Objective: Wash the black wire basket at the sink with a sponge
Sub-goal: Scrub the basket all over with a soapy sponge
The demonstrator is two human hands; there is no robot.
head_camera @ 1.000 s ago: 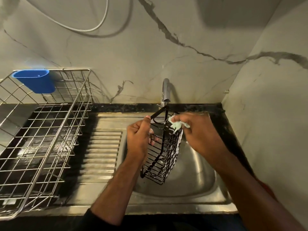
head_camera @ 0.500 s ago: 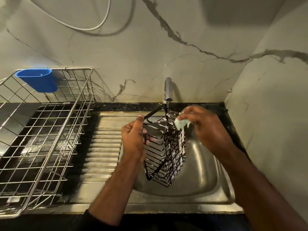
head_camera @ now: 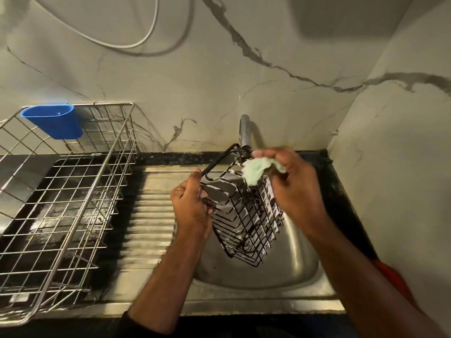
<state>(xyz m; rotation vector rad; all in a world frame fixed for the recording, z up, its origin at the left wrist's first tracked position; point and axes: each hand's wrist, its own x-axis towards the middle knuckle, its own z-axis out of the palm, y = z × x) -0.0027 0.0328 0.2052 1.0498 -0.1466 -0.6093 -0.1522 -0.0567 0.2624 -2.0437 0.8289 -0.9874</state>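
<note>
Currently: basket [head_camera: 246,215], held tilted over the sink [head_camera: 288,272] bowl by the left hand [head_camera: 192,206], which is clenched on its rim wires. Sponge [head_camera: 256,170], gripped in the right hand [head_camera: 295,189], is pressed to the upper edge below the tap [head_camera: 244,130]. White suds are seen on one side; scrubbing is judged midway, rinsing outstanding.
</note>
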